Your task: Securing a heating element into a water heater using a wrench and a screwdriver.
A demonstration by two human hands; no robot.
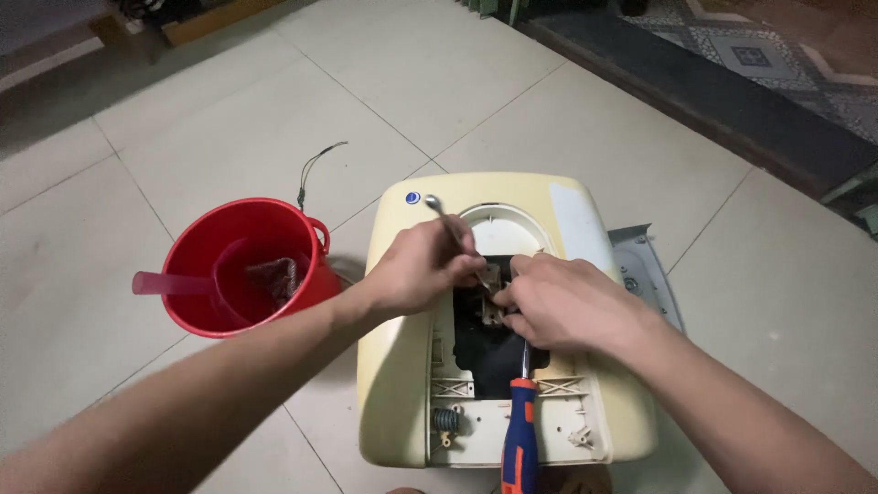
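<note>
Screwdriver (519,430): nearest the camera, with a blue and orange handle; it lies along the pale housing, the handle pointing toward the person, and the dark shaft runs up under the right hand.
Spring (444,420): a small coiled spring sits in the near left corner of the housing's inner frame, just left of the screwdriver handle.
Appliance housing (398,366): a cream-coloured plastic shell lies on the floor with its back opened, showing a dark cavity in the middle and white ribbed plastic around it.
Right hand (562,302): fingers curled together and closed over a small pale part at the top edge of the dark cavity; the screwdriver shaft passes beneath the palm, and whether the hand grips it cannot be told.
Left hand (422,268): fingers pinched shut on a thin metal wrench (446,220), whose shiny ring end sticks up and away past the knuckles; the fingertips meet those of the right hand over the same small part.
Grey panel (645,270): a flat metal plate lies on the floor, touching the housing's right side.
Red bucket (240,265): stands on the floor just left of the housing, with a red scoop and a dark rag inside.
Wire (311,169): a thin dark wire lies on the tiles beyond the bucket.
Floor (229,119): large pale tiles; a dark threshold crosses the far right.
</note>
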